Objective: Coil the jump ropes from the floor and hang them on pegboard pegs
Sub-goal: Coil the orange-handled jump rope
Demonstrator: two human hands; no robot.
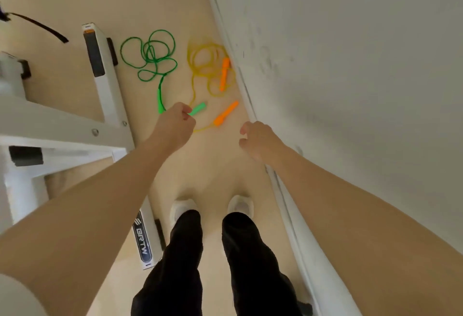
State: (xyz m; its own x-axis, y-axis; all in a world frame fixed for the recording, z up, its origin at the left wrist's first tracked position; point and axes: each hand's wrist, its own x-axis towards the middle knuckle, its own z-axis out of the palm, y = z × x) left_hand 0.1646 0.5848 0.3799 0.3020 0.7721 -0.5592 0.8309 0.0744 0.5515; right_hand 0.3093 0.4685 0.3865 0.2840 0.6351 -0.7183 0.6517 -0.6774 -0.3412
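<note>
Beige floor (213, 165) below me: my left hand (175, 125) reaches down, pinching a green handle (198, 109); my right hand (258, 140) hangs loosely curled, holding nothing.

Two jump ropes lie tangled on the floor (75, 2) ahead of the shoes (181, 206) — one rope (150, 55) nearer the metal frame (105, 85) on the left, the other rope (208, 65) against the wall's baseboard (240, 85) on the right.
</note>
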